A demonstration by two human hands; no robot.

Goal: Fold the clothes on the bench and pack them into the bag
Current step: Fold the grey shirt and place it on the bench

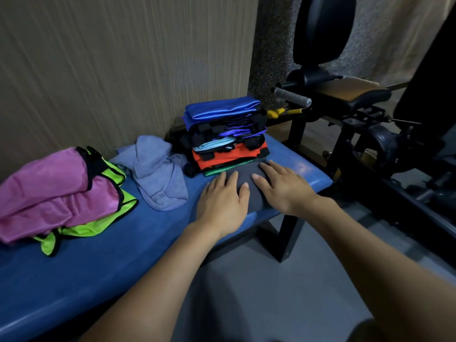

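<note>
A folded dark grey garment [249, 191] lies on the blue bench [98, 262] near its right end. My left hand [222, 201] lies flat on its left part, and my right hand [281, 186] presses flat on its right part, fingers straight. Behind the garment stands a stack of folded clothes [227, 137] in blue, black, orange and green. A crumpled grey-blue towel [155, 178] lies left of the stack. Further left, a pink cloth [54, 191] rests on a neon green vest [98, 218]. No bag is in view.
A beige wall panel [111, 58] runs behind the bench. Black gym equipment [370, 134] with a padded seat and a grey-wrapped handle [293, 97] stands to the right. Grey floor [259, 292] lies in front of the bench.
</note>
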